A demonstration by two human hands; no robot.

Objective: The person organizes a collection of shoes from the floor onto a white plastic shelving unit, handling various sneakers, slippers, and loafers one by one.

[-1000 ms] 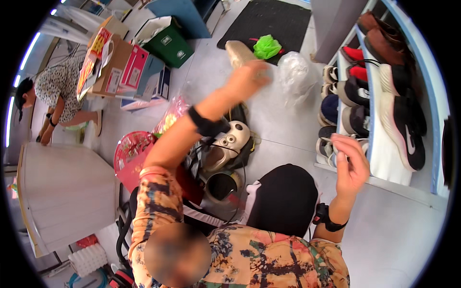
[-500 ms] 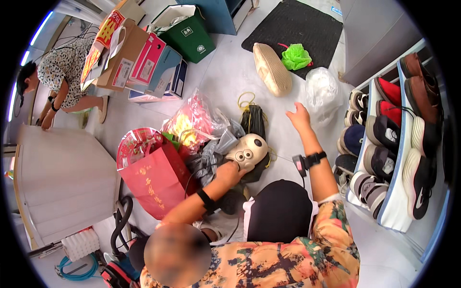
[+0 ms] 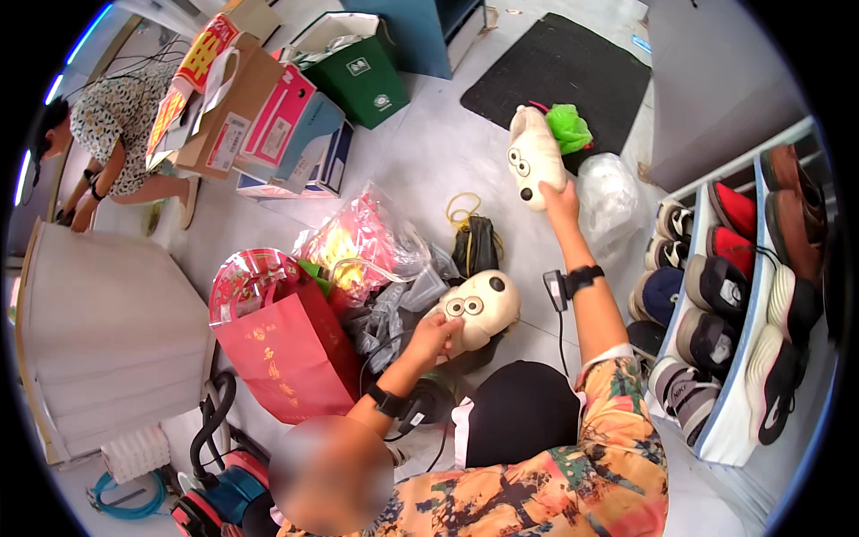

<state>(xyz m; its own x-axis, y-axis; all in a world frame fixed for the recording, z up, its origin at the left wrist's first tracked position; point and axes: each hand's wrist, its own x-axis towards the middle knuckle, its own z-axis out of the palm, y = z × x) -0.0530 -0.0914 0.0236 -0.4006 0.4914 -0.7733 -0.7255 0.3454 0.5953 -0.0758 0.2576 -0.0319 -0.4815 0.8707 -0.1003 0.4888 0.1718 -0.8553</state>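
Observation:
A cream slipper [image 3: 488,300] with goggle eyes and a black nose is in my left hand [image 3: 434,340], whose fingers are closed at its opening. Its matching slipper [image 3: 537,148] is gripped near the nose by my right hand [image 3: 562,206], face upward, farther off by the black mat [image 3: 501,76]. Beside that slipper lies a crumpled green plastic bag [image 3: 567,125]. A clear plastic bag [image 3: 610,197] sits just right of my right hand. Beyond the left-hand slipper is a black drawstring pouch [image 3: 474,246] with a yellow cord.
Shoes fill a slanted rack [image 3: 716,394] on the right. To the left stand a red paper bag [image 3: 291,353], plastic bags [image 3: 367,242], stacked boxes [image 3: 277,134] and a green bag [image 3: 362,85]. Another person [image 3: 125,125] bends over a white cabinet [image 3: 116,331].
My right hand has reached the far slipper and taken hold of it. That slipper was sole up and now shows its face. The left-hand slipper has turned slightly.

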